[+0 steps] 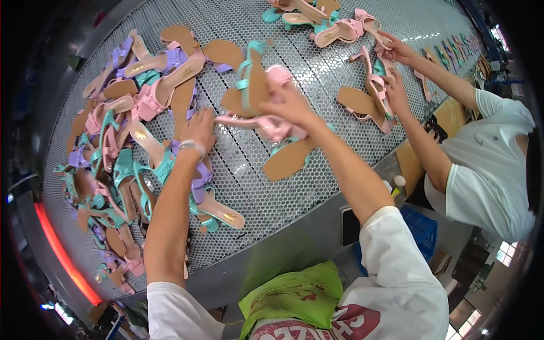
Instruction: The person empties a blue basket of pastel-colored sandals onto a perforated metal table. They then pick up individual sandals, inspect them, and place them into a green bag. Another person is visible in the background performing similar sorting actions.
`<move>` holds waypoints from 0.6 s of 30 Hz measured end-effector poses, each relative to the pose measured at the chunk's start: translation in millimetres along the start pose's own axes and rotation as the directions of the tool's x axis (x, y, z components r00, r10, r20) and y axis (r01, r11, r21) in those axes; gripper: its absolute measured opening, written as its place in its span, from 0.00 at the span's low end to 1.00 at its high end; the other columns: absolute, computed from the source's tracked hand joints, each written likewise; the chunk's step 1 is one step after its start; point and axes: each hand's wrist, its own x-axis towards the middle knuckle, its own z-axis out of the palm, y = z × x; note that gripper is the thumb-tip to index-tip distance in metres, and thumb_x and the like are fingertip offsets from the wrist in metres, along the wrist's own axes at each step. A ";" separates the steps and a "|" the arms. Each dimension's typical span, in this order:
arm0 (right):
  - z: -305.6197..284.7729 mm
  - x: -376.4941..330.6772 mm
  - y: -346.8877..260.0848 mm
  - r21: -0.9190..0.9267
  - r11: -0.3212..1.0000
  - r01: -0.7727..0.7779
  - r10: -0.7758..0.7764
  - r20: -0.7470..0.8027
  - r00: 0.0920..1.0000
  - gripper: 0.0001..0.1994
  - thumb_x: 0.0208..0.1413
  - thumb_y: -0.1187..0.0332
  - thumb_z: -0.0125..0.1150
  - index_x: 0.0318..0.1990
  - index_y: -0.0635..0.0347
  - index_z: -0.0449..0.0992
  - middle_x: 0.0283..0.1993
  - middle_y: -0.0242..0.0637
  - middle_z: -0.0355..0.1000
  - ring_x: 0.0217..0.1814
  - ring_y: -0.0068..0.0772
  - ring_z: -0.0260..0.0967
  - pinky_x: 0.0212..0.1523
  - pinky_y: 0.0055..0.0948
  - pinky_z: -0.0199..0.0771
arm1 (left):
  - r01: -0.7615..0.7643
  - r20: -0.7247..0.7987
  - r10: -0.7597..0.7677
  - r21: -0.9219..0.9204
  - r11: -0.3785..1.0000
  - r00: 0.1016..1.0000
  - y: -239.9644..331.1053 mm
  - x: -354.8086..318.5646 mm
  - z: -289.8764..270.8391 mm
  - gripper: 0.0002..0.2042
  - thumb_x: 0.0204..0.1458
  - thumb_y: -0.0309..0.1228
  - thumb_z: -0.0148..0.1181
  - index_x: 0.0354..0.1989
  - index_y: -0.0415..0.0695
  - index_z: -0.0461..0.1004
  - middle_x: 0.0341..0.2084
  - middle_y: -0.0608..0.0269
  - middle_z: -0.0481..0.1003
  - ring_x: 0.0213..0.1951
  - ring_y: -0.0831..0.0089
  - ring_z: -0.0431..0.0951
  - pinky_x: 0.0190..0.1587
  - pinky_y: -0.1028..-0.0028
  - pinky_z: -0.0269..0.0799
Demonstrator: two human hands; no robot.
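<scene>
Dozens of pastel strappy sandals lie scattered across a wide grey perforated metal conveyor surface (pixel 272 192), so anything picked from it is best lifted straight up out of the tangle, since straps snag on neighbouring shoes. The biggest heap (pixel 119 170), a jumble of mint, pink and lilac sandals with tan soles, sits on the person's left side of the surface. A smaller cluster of pink and mint heeled sandals (pixel 323 22) lies at the far edge, near a co-worker in a white shirt (pixel 487 175) whose two hands rest among pink sandals on the right.

Working well here, I judge, means keeping the gathered shoes sole to sole and gripping firmly so that none slips loose, while the free hand picks out one shoe at a time.

Right hand (pixel 292 105): raised above the middle of the surface, fingers closed round a bundle, namely a mint-strapped sandal with a tan sole (pixel 249 82) standing on edge and a pale pink sandal (pixel 266 126) below the hand; a further tan-soled mint sandal (pixel 289 158) hangs or lies just beneath, and whether it is part of the grip cannot be told.

Left hand (pixel 198 130): palm down, fingers loosely spread, resting at the edge of the heap on a lilac sandal (pixel 199 175) and just beside a pink one with a tan insole (pixel 167 85); nothing is clearly pinched.
</scene>
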 end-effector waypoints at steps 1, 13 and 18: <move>13.0 -10.3 -24.6 0.014 1.000 0.008 -0.009 0.074 0.997 0.39 0.41 0.51 0.67 0.63 0.55 0.63 0.58 0.49 0.60 0.58 0.47 0.64 0.57 0.33 0.65 | -0.001 -0.056 0.005 0.071 0.997 0.998 -10.8 -23.9 -3.7 0.28 0.44 0.28 0.61 0.57 0.45 0.60 0.60 0.56 0.61 0.62 0.53 0.59 0.62 0.59 0.56; 58.5 -206.7 -65.1 0.354 0.925 0.136 -0.068 -0.199 0.978 0.16 0.49 0.70 0.60 0.47 0.63 0.73 0.45 0.47 0.73 0.47 0.45 0.73 0.48 0.35 0.71 | 0.132 -0.391 -0.298 -0.397 0.908 0.871 23.0 -308.5 -38.0 0.16 0.45 0.25 0.58 0.45 0.36 0.70 0.43 0.45 0.73 0.47 0.50 0.72 0.52 0.62 0.66; 82.1 -357.1 -25.4 0.354 0.935 0.008 0.035 -0.114 0.993 0.08 0.52 0.72 0.59 0.38 0.65 0.76 0.32 0.41 0.76 0.33 0.32 0.74 0.36 0.28 0.73 | 0.351 -0.185 -0.560 -0.611 0.710 0.808 94.1 -448.6 58.8 0.11 0.44 0.25 0.59 0.38 0.38 0.73 0.37 0.49 0.75 0.39 0.55 0.75 0.44 0.65 0.70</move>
